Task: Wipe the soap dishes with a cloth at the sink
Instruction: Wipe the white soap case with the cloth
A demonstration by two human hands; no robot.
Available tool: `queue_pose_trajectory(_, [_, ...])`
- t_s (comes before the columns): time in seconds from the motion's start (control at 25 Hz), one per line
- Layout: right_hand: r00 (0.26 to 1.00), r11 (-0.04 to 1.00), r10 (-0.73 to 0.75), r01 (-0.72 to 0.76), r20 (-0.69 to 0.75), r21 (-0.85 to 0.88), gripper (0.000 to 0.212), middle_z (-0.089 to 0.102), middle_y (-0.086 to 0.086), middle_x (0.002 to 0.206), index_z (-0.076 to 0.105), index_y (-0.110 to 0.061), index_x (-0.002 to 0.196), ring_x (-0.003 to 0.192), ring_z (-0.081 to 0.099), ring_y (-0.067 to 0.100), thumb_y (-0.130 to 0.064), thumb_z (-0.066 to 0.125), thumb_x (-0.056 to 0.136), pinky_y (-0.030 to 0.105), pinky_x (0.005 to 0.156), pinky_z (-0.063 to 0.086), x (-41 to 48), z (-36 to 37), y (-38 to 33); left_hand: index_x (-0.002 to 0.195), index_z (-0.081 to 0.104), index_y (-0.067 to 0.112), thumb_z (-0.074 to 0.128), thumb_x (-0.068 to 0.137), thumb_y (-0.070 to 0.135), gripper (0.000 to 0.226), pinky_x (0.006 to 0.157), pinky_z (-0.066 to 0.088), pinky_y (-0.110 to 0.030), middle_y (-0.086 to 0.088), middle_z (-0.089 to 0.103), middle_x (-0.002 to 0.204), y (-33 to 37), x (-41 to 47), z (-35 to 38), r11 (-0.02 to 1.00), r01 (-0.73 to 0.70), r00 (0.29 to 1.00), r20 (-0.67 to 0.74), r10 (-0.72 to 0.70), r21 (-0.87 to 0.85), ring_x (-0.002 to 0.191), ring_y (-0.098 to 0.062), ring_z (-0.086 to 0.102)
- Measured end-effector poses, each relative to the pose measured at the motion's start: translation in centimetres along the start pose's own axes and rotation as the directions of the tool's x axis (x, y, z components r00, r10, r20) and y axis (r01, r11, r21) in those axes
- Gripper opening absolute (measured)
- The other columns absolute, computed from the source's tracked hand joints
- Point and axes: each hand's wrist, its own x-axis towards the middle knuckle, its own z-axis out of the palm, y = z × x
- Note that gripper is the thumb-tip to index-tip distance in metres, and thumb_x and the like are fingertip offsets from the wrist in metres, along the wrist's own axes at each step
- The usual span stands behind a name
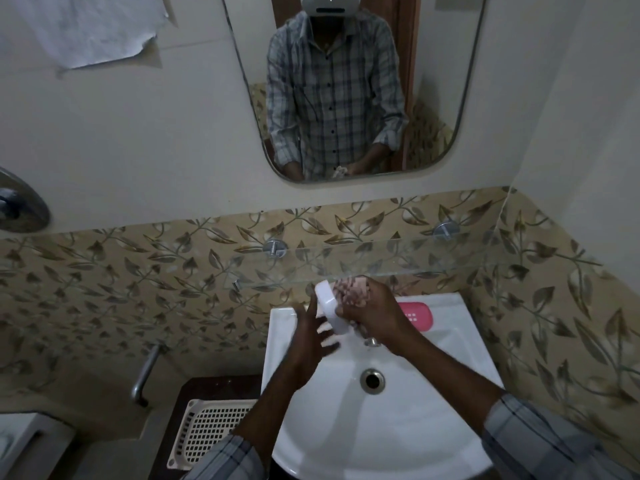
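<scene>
A white soap dish [330, 308] is held tilted above the back of the white sink [398, 438]. My right hand [372, 311] presses a pink and white cloth [349, 289] against it and seems to grip the dish's far edge. My left hand [313, 336] is just left of the dish with fingers spread, its fingertips at the dish's lower end, holding nothing. A pink soap dish [417, 315] lies on the sink's back right ledge, partly hidden by my right wrist.
A glass shelf [398, 259] juts from the leaf-patterned tiles right above my hands. The tap [370, 339] is under my right hand and the drain [372, 381] below. A white perforated tray [207, 431] lies left of the sink. A mirror [346, 88] hangs above.
</scene>
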Motion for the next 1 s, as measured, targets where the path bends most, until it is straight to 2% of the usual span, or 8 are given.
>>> queue_pose_trajectory(0.12, [0.87,0.658,-0.212,0.464,0.446,-0.593,0.051,0.07,0.01,0.117,0.056,-0.014,0.131,0.103,0.066,0.027,-0.01,0.07,0.082,0.033,0.089,0.051,-0.5,-1.3,1.1,0.143,0.047,-0.001,0.026,0.097,0.068,0.086,0.113,0.036,-0.052,-0.035,0.042,0.147,3.2,1.3,1.0,0.92,0.315,0.948,0.035,-0.315,-0.234,0.137,-0.048,0.041])
queue_pose_trajectory(0.2, [0.897,0.637,-0.194,0.424,0.398,-0.644,0.053,0.071,0.009,0.113,0.053,-0.016,0.133,0.102,0.066,0.028,-0.007,0.067,0.082,0.037,0.085,0.052,-1.6,-0.4,2.0,0.144,0.045,0.0,0.038,0.098,0.06,0.077,0.107,0.044,-0.052,-0.033,0.051,0.14,3.6,1.1,3.0,0.926,0.309,0.951,0.037,-0.308,-0.215,0.141,-0.042,0.04])
queue_pose_trajectory(0.32, [0.999,0.993,-0.037,0.039,0.028,-0.11,0.037,0.072,0.011,0.108,0.061,-0.009,0.119,0.099,0.069,0.026,-0.003,0.071,0.085,0.029,0.079,0.056,-2.7,1.7,2.4,0.128,0.062,0.007,0.046,0.099,0.053,0.056,0.064,0.06,-0.036,-0.012,0.078,0.095,0.3,0.4,4.3,0.987,0.105,0.983,-0.136,-0.121,-0.12,0.093,-0.03,0.075])
queue_pose_trajectory(0.36, [0.989,0.983,0.133,-0.124,-0.064,0.134,0.027,0.072,0.015,0.108,0.064,-0.005,0.115,0.099,0.07,0.028,-0.004,0.068,0.088,0.029,0.078,0.057,-2.2,1.8,2.4,0.129,0.062,0.01,0.044,0.1,0.053,0.055,0.066,0.061,-0.033,-0.009,0.078,0.101,-1.3,0.0,4.2,0.998,-0.032,0.99,-0.139,0.023,-0.06,0.095,-0.027,0.074])
queue_pose_trajectory(0.48, [0.852,0.63,0.524,-0.386,-0.002,0.673,0.016,0.072,0.023,0.1,0.07,0.002,0.099,0.09,0.07,0.035,-0.01,0.068,0.09,0.046,0.085,0.058,0.1,0.6,2.0,0.15,0.042,0.022,0.041,0.101,0.045,0.054,0.092,0.054,-0.021,0.001,0.06,0.142,-4.5,-1.3,2.6,0.882,-0.388,0.92,0.053,0.389,0.268,0.126,-0.014,0.06])
queue_pose_trajectory(0.64, [0.911,0.808,0.411,-0.375,0.021,0.455,0.019,0.074,0.027,0.096,0.074,0.001,0.089,0.086,0.073,0.04,-0.003,0.081,0.071,0.055,0.084,0.058,0.4,-0.6,1.3,0.158,0.01,0.035,0.048,0.091,0.065,0.082,0.107,0.035,-0.008,0.021,0.032,0.157,-3.7,-1.7,1.3,0.724,-0.441,0.897,0.242,0.369,0.53,0.141,0.006,0.035])
queue_pose_trajectory(0.84, [0.94,0.808,0.258,-0.337,0.224,0.484,0.033,0.074,0.025,0.104,0.074,0.0,0.099,0.092,0.072,0.035,0.0,0.084,0.067,0.045,0.084,0.058,0.4,-2.8,3.3,0.141,0.047,0.044,0.082,0.075,0.041,0.074,0.095,0.054,-0.024,0.017,0.066,0.129,1.9,-0.9,-0.4,0.872,-0.316,0.935,0.277,0.22,0.373,0.122,-0.007,0.061])
queue_pose_trajectory(1.0, [0.953,0.837,0.302,-0.249,-0.033,0.488,0.019,0.077,0.02,0.093,0.077,-0.006,0.087,0.089,0.072,0.037,0.003,0.082,0.071,0.045,0.079,0.06,0.0,-1.2,4.4,0.107,0.075,0.027,0.092,0.061,0.021,0.049,0.08,0.061,-0.036,-0.007,0.077,0.105,2.9,-0.3,-0.5,0.859,-0.232,0.971,0.168,0.173,0.457,0.096,-0.024,0.072])
